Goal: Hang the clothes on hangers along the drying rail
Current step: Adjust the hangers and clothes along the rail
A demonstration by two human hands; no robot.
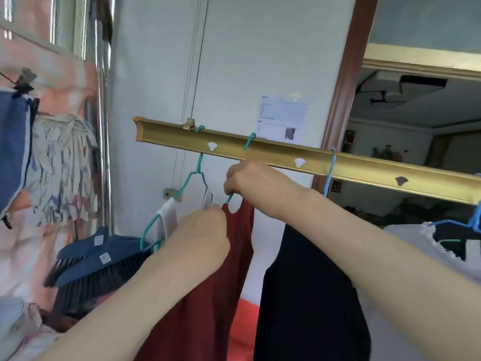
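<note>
A gold drying rail (pixel 260 149) runs across the view, sloping down to the right. A dark red sleeveless garment (pixel 208 295) hangs on a teal hanger (pixel 249 142) hooked over the rail. My right hand (pixel 250 183) pinches that hanger's wire just under the rail. My left hand (pixel 203 235) grips the red garment's left shoulder strap. Left of it, a white garment (pixel 166 217) hangs on another teal hanger (pixel 195 175). On the right, a black garment (pixel 307 295) hangs from a blue hanger hook (pixel 329 175).
A pale garment on a blue hanger (pixel 458 225) hangs at the far right. Two blue brooms (pixel 91 261) lean at lower left beside patterned cloths (pixel 62 168) and a metal pole. A white wall with a paper notice (pixel 282 115) is behind the rail; a doorway opens at right.
</note>
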